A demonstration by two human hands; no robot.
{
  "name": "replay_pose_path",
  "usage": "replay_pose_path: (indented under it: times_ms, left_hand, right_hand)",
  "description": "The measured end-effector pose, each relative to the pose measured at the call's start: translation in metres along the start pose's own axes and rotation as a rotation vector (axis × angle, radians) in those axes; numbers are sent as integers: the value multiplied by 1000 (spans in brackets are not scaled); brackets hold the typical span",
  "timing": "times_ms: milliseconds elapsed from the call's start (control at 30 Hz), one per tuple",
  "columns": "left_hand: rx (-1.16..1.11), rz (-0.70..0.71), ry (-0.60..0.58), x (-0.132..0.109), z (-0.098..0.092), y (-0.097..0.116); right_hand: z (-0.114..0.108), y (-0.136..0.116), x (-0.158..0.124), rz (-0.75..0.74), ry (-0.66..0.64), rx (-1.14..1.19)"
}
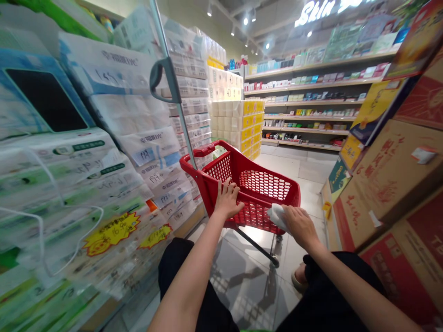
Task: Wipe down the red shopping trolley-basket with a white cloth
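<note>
In the head view, two knees in dark trousers [328, 304] were seen nearest, with the person's forearms stretched out between and over them. The left hand [228, 198] was laid on the near rim of a red shopping cart [242, 193], its fingers loosely spread and nothing clasped in them. By the right hand [302, 225] a white cloth [277, 216] was gripped in bent fingers and held against the cart's near side, toward the right-hand end. The cart was placed upright on the tiled floor, just ahead of the knees; its sides were pierced with holes, and a dark wheel [275, 261] was shown beneath. From its left end a slanted metal pole [188, 138] was extended upward, with a grey handle [169, 83] fitted partway along.

On the left, wrapped paper packs [131, 110] were piled high, marked with yellow price signs [112, 234] and crossed by a white cable [101, 212]. On the right, brown and red cartons [398, 168] were stacked. Beyond the cart, yellow-and-white packs [238, 122] were heaped, and farther off shelves [304, 117] were lined with small boxes and bottles, topped by a lit white sign [325, 10].
</note>
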State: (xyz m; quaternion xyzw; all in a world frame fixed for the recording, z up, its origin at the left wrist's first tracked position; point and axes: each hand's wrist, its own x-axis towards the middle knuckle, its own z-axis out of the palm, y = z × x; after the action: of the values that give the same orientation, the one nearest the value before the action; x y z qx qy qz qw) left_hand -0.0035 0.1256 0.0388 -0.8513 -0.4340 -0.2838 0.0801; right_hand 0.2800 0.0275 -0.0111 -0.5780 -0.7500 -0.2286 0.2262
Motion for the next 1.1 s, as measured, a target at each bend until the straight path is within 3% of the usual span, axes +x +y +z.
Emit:
replay_pose_path:
  times_ms: [200,300,567,800,967,1100]
  left_hand:
    - [-77,73,-21,-14,31,54]
    - [-115,53,-10,-15,42,68]
    - [-161,57,7,-15,28,44]
    - [-223,37,-16,-26,14,22]
    - [-217,11,-12,-23,13,18]
    - [-157,-66,16,-15,22,24]
  right_hand:
    - [11,-17,15,63,32,-19]
    - [13,-20,20,50,51,-10]
    - [5,-34,4,-11,13,140]
    - [0,-4,-7,-288,-78,378]
    - [12,12,-1,-136,-13,364]
    - [8,-14,1,-51,55,257]
